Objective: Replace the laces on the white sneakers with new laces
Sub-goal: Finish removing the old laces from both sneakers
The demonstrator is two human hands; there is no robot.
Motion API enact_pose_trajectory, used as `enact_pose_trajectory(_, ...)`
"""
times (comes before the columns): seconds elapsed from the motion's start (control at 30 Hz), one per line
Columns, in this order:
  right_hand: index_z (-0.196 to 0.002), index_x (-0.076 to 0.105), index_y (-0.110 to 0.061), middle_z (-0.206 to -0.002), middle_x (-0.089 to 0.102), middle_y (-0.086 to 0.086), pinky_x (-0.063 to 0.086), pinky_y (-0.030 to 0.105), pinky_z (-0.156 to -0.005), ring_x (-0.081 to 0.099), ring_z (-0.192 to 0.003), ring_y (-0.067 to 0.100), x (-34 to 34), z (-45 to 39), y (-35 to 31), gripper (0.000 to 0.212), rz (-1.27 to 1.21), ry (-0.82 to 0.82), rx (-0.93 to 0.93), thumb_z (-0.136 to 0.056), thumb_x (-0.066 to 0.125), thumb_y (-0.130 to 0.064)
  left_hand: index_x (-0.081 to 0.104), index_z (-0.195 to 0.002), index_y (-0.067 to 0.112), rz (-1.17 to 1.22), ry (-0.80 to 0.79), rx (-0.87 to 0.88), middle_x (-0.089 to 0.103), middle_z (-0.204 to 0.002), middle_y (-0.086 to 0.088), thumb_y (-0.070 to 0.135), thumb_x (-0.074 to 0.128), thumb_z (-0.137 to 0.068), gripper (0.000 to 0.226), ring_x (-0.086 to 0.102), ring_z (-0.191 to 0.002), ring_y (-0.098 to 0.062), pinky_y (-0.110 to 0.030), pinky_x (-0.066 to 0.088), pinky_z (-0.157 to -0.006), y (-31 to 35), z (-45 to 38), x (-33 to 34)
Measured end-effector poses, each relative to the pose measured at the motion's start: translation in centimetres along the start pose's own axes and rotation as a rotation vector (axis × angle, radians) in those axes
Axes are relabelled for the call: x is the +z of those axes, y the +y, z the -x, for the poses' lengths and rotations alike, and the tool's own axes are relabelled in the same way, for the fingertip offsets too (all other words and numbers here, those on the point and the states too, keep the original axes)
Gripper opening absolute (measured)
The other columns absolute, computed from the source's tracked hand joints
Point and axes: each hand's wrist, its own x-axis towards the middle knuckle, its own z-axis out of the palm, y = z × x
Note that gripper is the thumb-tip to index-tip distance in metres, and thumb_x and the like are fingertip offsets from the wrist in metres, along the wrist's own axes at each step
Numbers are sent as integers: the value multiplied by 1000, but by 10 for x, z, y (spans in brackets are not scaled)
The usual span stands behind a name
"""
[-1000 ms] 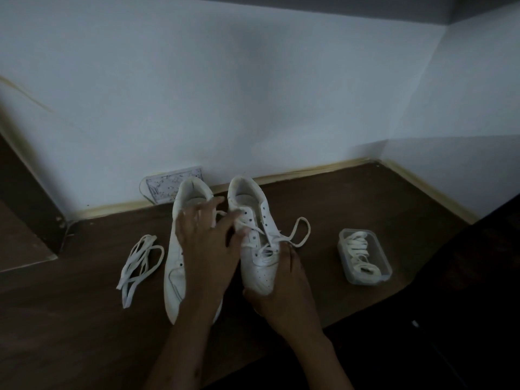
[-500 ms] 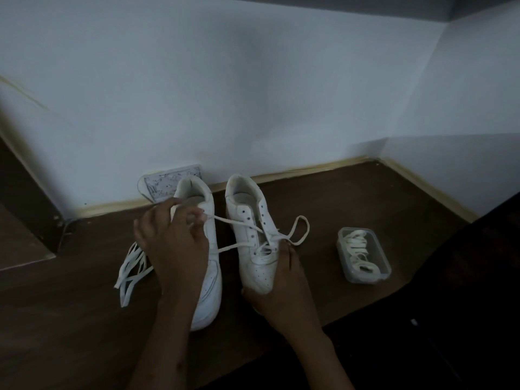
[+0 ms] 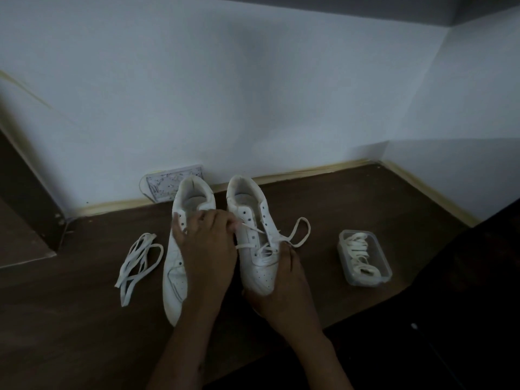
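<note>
Two white sneakers side by side on the dark surface [image 3: 351, 209], heels twd the wall, toes twd you. Left sneaker [image 3: 176, 266] shows bare eyelets, no lace seen in it. Right sneaker [image 3: 257, 266] is part-laced: lace [image 3: 284, 237] crosses the lower eyelets, upper ones empty, one loop flopped off to the right side.

Your left hand [image 3: 206, 249] sits over the gap btwn the shoes, fingers curled at the upper eyelets where a lace strand runs in; looks like a pinch on that strand, but the tips are hidden, so not certain. Your right hand [image 3: 284, 280] cups the toe of the right sneaker, fingers wrapped round it, thumb up by the lowest crossings.

Loose bundle of laces [image 3: 139, 260] lies left of the shoes, apart from them. Clear plastic box [image 3: 365, 257] w/ coiled laces inside sits well to the right.

Handling, my read: lace is flat, limp, light; it won't push, only pull. Pinch it close to the tip so the end stays stiff enough to find the eyelet. Flat lace twists easily, so check it lies flat at each crossing. Shoe is light and would slide on the smooth surface under a tug, so brace at toe or sidewall, not the soft tongue. Upper looks like smooth leather-type stuff, fairly firm round the eyelets.
</note>
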Motion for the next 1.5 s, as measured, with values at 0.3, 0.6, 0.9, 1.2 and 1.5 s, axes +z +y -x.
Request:
enact_pose_trajectory(0.3,-153,2,-19,-158,9,-3,25,32,-117,13,-144,8,0,-2,2,120,-35,-3,-24,-67,82,-44,65,-94,18,-13,143,-236,66,-96,-4,21,60,-92,5,57,-104,-32,-61,28,-106,-20,-11,-23)
enact_pose_trajectory(0.6,-153,0,-18,-160,7,-2,20,29,-118,11,-145,8,-1,-3,-1,117,-46,-11,-21,-71,79,-47,76,-84,40,34,-229,138,55,-127,3,48,58,-80,20,37,-126,-33,-67,24,-106,5,-2,-6)
enact_pose_trajectory(0.9,-152,1,-15,-159,9,-1,24,32,-117,13,-145,9,-2,-3,-4,113,-66,-12,-32,-74,75,-51,76,-75,39,117,-251,51,50,-137,10,39,79,-76,3,32,-133,-34,-69,-2,-111,21,4,6)
enact_pose_trajectory(1.2,-149,21,-21,-148,31,-9,36,30,-110,30,-134,1,3,-1,3,115,-102,45,-10,-57,85,-46,68,-59,46,653,-277,-131,57,-127,10,44,69,-80,22,30,-134,-18,-6,11,-103,-14,-14,-19)
enact_pose_trajectory(1.5,-150,18,-21,-147,28,-13,31,16,-105,29,-131,-3,4,-6,3,110,-93,14,-25,-65,80,-51,77,-80,38,159,-186,129,56,-131,6,62,60,-77,29,37,-124,-28,-54,33,-105,11,-6,-12)
